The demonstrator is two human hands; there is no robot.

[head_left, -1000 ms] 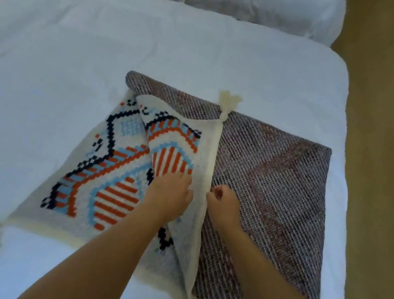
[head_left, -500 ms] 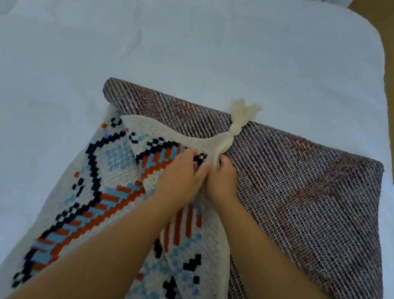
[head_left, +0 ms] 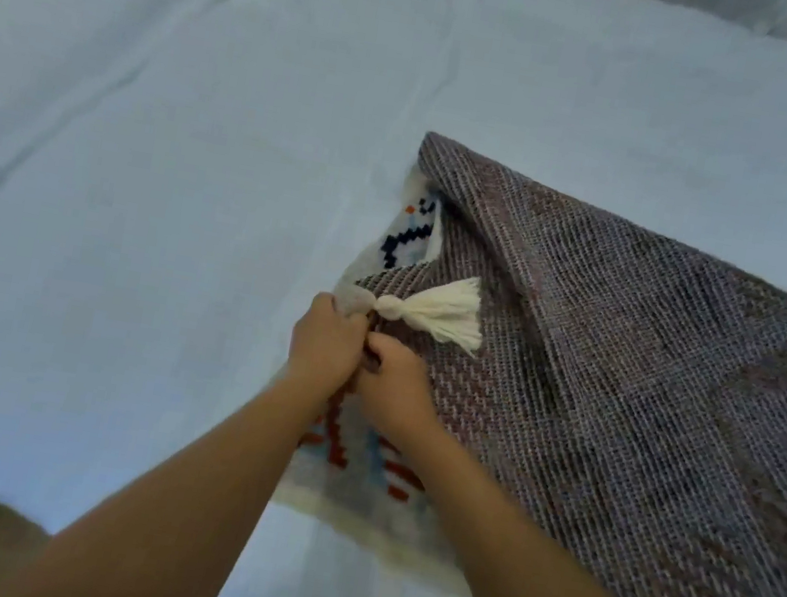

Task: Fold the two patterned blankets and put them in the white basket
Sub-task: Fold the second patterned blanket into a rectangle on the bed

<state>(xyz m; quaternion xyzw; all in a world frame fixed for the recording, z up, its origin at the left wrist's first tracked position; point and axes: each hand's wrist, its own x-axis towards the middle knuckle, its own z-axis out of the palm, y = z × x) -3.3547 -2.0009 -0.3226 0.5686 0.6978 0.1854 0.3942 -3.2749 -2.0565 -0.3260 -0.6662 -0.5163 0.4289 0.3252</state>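
Blanket (head_left: 622,414) doubled over, greyish woven underside up, cream tassel (head_left: 433,313) at corner

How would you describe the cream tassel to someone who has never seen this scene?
A white bed fills the view, and a patterned blanket lies on its right part, grey-brown reverse side up. Just beyond the left hand and right hand, which grip the blanket's corner, lies the tassel. It is the only cream-white yarn bundle, knotted and fanned out on the dark weave.
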